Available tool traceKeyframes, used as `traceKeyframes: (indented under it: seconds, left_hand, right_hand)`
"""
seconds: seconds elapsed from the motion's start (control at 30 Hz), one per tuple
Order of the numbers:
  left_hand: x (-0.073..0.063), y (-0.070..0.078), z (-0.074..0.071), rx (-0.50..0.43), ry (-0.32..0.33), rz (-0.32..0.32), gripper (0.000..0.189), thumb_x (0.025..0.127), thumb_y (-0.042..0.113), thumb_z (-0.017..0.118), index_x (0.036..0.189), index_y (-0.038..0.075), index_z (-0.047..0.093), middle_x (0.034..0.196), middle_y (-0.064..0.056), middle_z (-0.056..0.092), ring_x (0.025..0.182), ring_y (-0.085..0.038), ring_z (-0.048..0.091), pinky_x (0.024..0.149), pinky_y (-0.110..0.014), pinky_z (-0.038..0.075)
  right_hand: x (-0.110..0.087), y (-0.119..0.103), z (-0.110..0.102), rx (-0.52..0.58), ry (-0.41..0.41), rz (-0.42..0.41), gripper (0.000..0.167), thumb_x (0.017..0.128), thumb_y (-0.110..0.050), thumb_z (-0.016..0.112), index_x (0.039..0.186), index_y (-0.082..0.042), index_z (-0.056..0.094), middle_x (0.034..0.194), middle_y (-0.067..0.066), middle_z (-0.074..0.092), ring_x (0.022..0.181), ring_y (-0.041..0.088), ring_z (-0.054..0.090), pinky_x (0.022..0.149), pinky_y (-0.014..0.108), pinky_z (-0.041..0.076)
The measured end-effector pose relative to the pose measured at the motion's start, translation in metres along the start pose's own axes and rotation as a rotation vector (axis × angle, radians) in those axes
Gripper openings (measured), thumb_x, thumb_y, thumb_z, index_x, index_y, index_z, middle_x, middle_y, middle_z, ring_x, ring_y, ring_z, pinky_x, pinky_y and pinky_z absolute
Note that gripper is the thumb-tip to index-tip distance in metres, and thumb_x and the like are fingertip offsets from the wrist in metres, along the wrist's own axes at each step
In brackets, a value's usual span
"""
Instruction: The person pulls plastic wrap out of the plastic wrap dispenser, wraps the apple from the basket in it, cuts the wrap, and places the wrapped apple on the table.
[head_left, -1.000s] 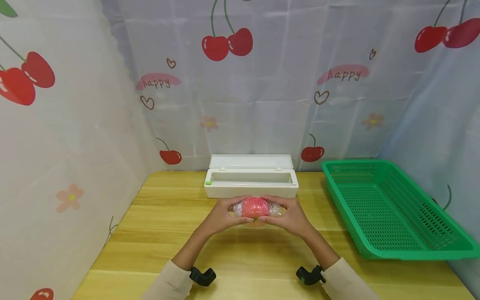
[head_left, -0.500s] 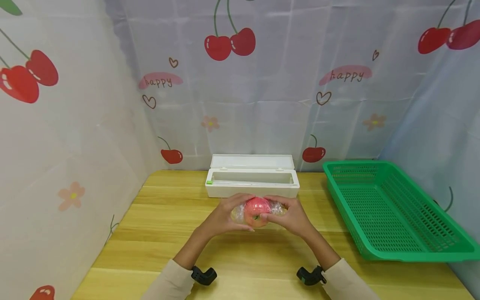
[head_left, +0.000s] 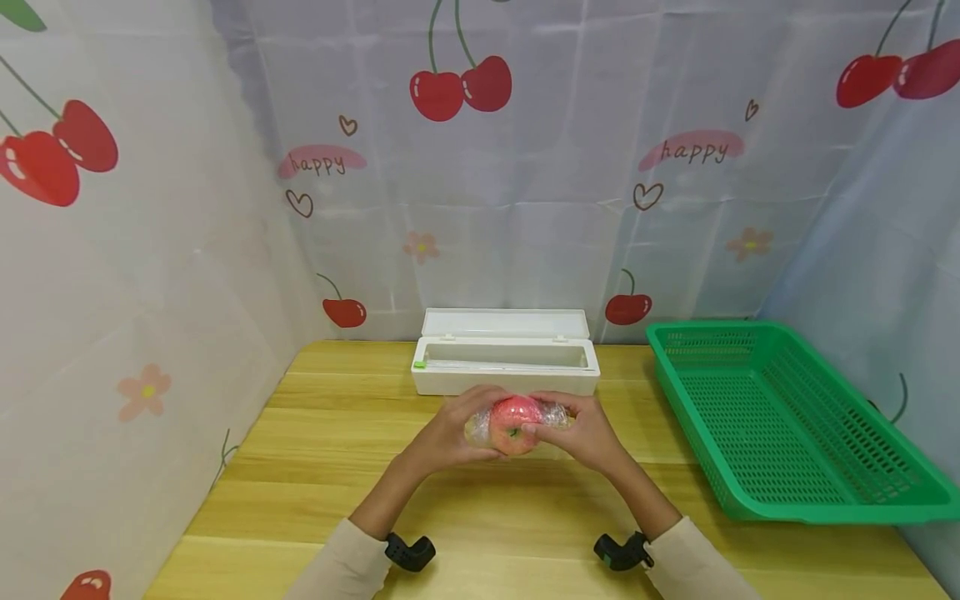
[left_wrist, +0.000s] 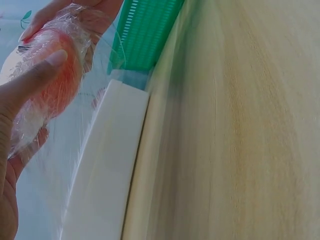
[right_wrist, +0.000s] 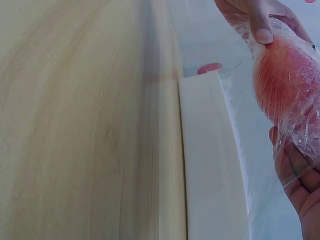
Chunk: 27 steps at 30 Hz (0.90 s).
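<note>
Clearly, the fingers of both hands are curled, with only the width of the fruit between thumb and fingertips: the left hand [head_left: 448, 430] and the right hand [head_left: 583, 430] together grip one red apple [head_left: 514, 427], wrapped in clear plastic film [head_left: 478, 427]. The tip of the right thumb presses on the apple's face just beside the stem, while the left thumb lies along its lower left side; the forefingers arch over the top, their tips near each other. Film bunches in crinkled tufts at either side of the fruit, inside the palms, and loose strands show in both wrist views. The apple is held up off the wooden table [head_left: 517, 525], in front of a long white box [head_left: 506, 383] that sits near the middle of the back edge. The box's lid [head_left: 504, 322] stands raised behind it, and a small green tab [head_left: 420, 364] marks its left front corner. Well to the right, a green basket [head_left: 840, 510] with slotted sides lies along the table's right edge, reaching the back right corner. Nearer the front edge, black wrist cameras [head_left: 410, 553] sit beside the cuffs of two beige sleeves [head_left: 343, 562]. Behind everything hangs a pale curtain [head_left: 517, 200] printed with cherries.
</note>
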<state>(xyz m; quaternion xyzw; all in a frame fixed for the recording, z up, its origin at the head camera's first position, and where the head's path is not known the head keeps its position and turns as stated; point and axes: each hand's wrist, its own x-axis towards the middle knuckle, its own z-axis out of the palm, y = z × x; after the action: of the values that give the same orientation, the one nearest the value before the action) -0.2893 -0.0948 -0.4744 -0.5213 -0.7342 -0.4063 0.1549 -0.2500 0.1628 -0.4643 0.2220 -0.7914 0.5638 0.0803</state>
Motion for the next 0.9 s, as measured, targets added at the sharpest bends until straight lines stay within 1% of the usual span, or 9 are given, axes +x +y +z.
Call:
traceKeyframes:
  seconds: [0.1, 0.17, 0.23, 0.33, 0.4, 0.5, 0.67, 0.77, 0.9]
  left_hand:
    - [-0.0005, 0.0, 0.0, 0.005, 0.016, 0.004, 0.082, 0.07, 0.02, 0.096, 0.141, 0.01, 0.056, 0.134, -0.005, 0.061, 0.123, -0.022, 0.059, 0.103, -0.034, 0.052]
    - [-0.0013, 0.0004, -0.0008, 0.019, 0.026, -0.006, 0.082, 0.069, 0.022, 0.097, 0.14, 0.01, 0.057, 0.133, -0.005, 0.063, 0.122, -0.021, 0.06, 0.103, -0.034, 0.052]
    - [-0.0026, 0.0003, -0.0021, 0.037, 0.033, -0.025, 0.083, 0.068, 0.024, 0.097, 0.14, 0.011, 0.057, 0.133, -0.004, 0.063, 0.122, -0.021, 0.061, 0.103, -0.034, 0.052]
    - [-0.0048, -0.0012, -0.0035, 0.06, 0.034, -0.062, 0.085, 0.068, 0.027, 0.097, 0.141, 0.011, 0.057, 0.134, -0.003, 0.064, 0.123, -0.02, 0.061, 0.103, -0.034, 0.052]
    - [-0.0061, -0.0027, -0.0037, 0.064, 0.029, -0.081, 0.085, 0.068, 0.028, 0.097, 0.141, 0.011, 0.057, 0.134, -0.004, 0.064, 0.124, -0.02, 0.061, 0.103, -0.035, 0.052]
    - [-0.0071, -0.0046, -0.0038, 0.054, 0.026, -0.1, 0.083, 0.069, 0.03, 0.096, 0.141, 0.011, 0.058, 0.133, -0.004, 0.065, 0.122, -0.02, 0.062, 0.102, -0.035, 0.053]
    - [-0.0071, -0.0041, -0.0046, 0.004, 0.04, -0.129, 0.083, 0.068, 0.028, 0.097, 0.139, 0.012, 0.06, 0.133, -0.004, 0.066, 0.121, -0.021, 0.063, 0.1, -0.036, 0.054]
    - [-0.0075, -0.0041, -0.0045, -0.015, 0.043, -0.148, 0.084, 0.066, 0.028, 0.098, 0.139, 0.012, 0.061, 0.133, -0.004, 0.066, 0.121, -0.021, 0.063, 0.1, -0.035, 0.054]
    - [-0.0084, -0.0043, -0.0032, -0.038, 0.037, -0.19, 0.083, 0.066, 0.028, 0.098, 0.139, 0.014, 0.061, 0.133, -0.003, 0.067, 0.12, -0.02, 0.064, 0.098, -0.034, 0.055]
  right_hand:
    - [-0.0001, 0.002, -0.0009, -0.027, -0.016, 0.003, 0.042, 0.084, -0.011, 0.084, 0.124, -0.011, 0.073, 0.121, 0.006, 0.072, 0.102, 0.019, 0.067, 0.08, 0.026, 0.059]
    - [0.0002, 0.0032, -0.0013, -0.062, -0.03, -0.013, 0.045, 0.084, -0.016, 0.085, 0.127, -0.013, 0.072, 0.122, 0.005, 0.072, 0.104, 0.021, 0.068, 0.082, 0.028, 0.059]
    - [0.0005, 0.0039, -0.0016, -0.108, -0.047, -0.044, 0.054, 0.083, -0.024, 0.087, 0.133, -0.015, 0.068, 0.127, 0.004, 0.07, 0.109, 0.022, 0.067, 0.086, 0.03, 0.059]
    - [0.0015, 0.0045, -0.0018, -0.161, -0.063, -0.112, 0.071, 0.077, -0.032, 0.091, 0.14, -0.017, 0.062, 0.135, 0.003, 0.066, 0.118, 0.024, 0.065, 0.094, 0.036, 0.057]
    - [0.0022, 0.0048, -0.0017, -0.177, -0.067, -0.162, 0.078, 0.074, -0.033, 0.092, 0.143, -0.017, 0.059, 0.138, 0.003, 0.064, 0.123, 0.025, 0.062, 0.098, 0.04, 0.055]
    - [0.0033, 0.0054, -0.0018, -0.2, -0.06, -0.239, 0.08, 0.071, -0.03, 0.094, 0.141, -0.012, 0.06, 0.137, 0.005, 0.065, 0.125, 0.027, 0.062, 0.101, 0.044, 0.053]
    - [0.0033, 0.0053, -0.0016, -0.288, -0.049, -0.331, 0.08, 0.065, -0.028, 0.097, 0.135, -0.007, 0.065, 0.132, 0.007, 0.068, 0.121, 0.028, 0.064, 0.1, 0.047, 0.053]
    - [0.0027, 0.0048, -0.001, -0.327, -0.05, -0.339, 0.078, 0.065, -0.031, 0.097, 0.134, -0.009, 0.067, 0.129, 0.005, 0.069, 0.118, 0.026, 0.065, 0.097, 0.046, 0.055]
    - [0.0018, 0.0041, -0.0009, -0.324, -0.053, -0.309, 0.076, 0.067, -0.037, 0.096, 0.134, -0.012, 0.068, 0.129, 0.002, 0.069, 0.117, 0.023, 0.063, 0.097, 0.047, 0.055]
